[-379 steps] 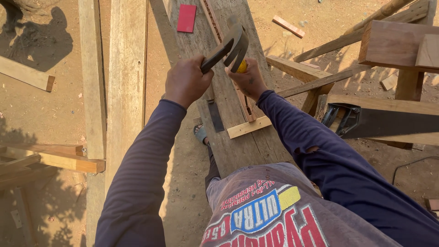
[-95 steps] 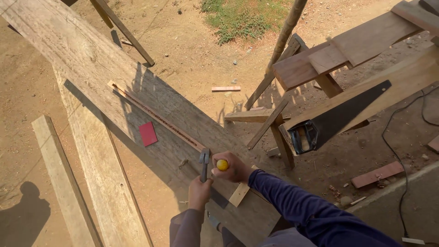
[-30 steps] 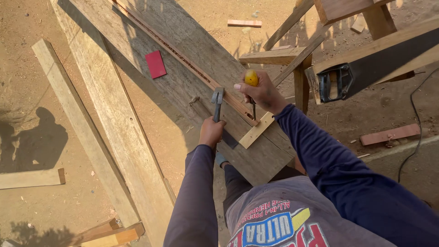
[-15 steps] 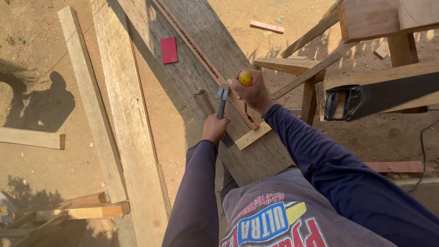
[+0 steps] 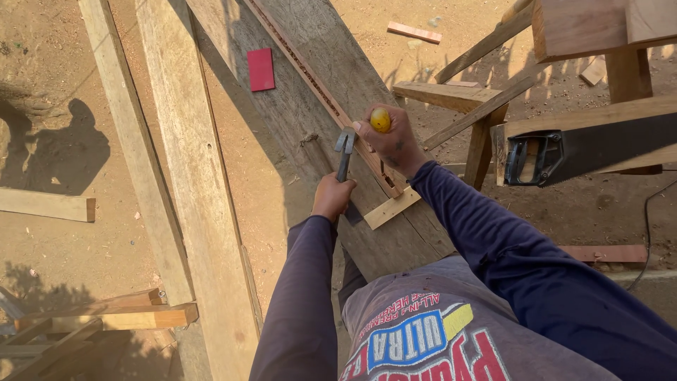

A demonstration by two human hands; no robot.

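Note:
My left hand [image 5: 333, 196] grips the handle of a claw hammer [image 5: 345, 144], its steel head raised just left of my right hand. My right hand [image 5: 389, 143] holds a chisel with a yellow handle top [image 5: 380, 119] upright on a wide weathered plank [image 5: 310, 92]. A narrow reddish strip [image 5: 303, 67] runs along the plank under the chisel. A short pale wood piece [image 5: 391, 207] lies across the plank just below my right hand.
A red flat block [image 5: 261, 69] lies on the sand left of the plank. Two long boards [image 5: 180, 162] run alongside at left. A hand saw [image 5: 585, 148] rests on a wooden bench at right. Offcuts [image 5: 106, 317] lie at lower left.
The view has shifted over the plank. The hammer head has stayed close to the chisel's yellow top, and both hands keep their grips.

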